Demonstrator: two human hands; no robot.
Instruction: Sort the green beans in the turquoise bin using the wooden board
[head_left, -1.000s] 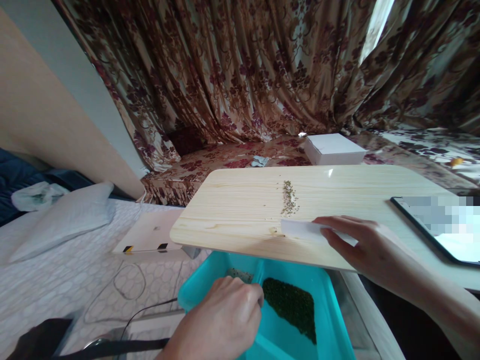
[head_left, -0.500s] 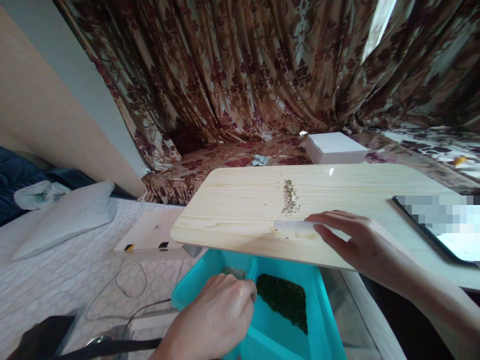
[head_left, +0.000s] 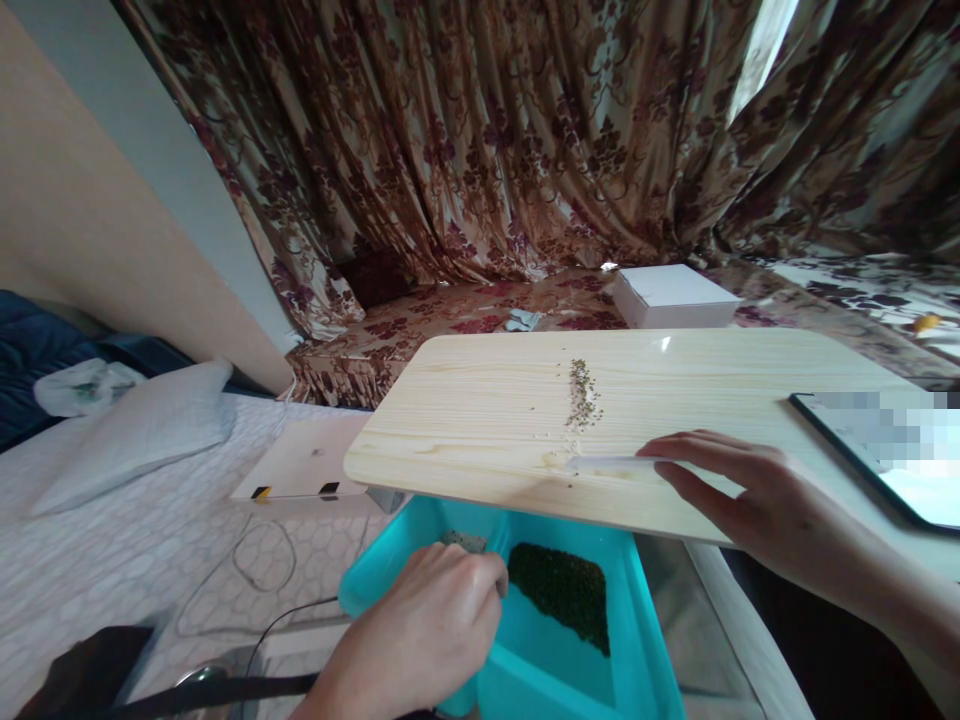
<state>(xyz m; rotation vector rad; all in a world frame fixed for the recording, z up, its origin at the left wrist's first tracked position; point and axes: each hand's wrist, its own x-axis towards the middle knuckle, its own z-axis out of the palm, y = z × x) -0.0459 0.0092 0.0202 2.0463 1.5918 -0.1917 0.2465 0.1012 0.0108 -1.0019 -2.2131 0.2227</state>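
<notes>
My right hand (head_left: 720,475) pinches one end of a thin whitish card-like strip (head_left: 611,463), held low over the pale wooden board (head_left: 465,400). The strip is seen nearly edge-on, and whether it is paper or plastic I cannot tell. Beyond its left end lies a small scatter of greenish-brown seeds or grains (head_left: 582,395), with a few loose specks nearby. My left hand (head_left: 435,625) is closed above the teal divided tray (head_left: 649,640); what its fingers hold, if anything, is hidden. Dark green grains (head_left: 562,590) fill part of the tray's right compartment. Paler grains (head_left: 466,541) show in the left one.
A tablet-like screen (head_left: 885,460) lies on the board's right side. Behind the board stands a white box (head_left: 675,295). On the bed at left are a flat white box (head_left: 304,465), a pillow (head_left: 142,430) and cables (head_left: 259,560).
My right hand has moved slightly right and toward me, and the strip now tilts closer to edge-on. My left hand stays almost where it was over the tray.
</notes>
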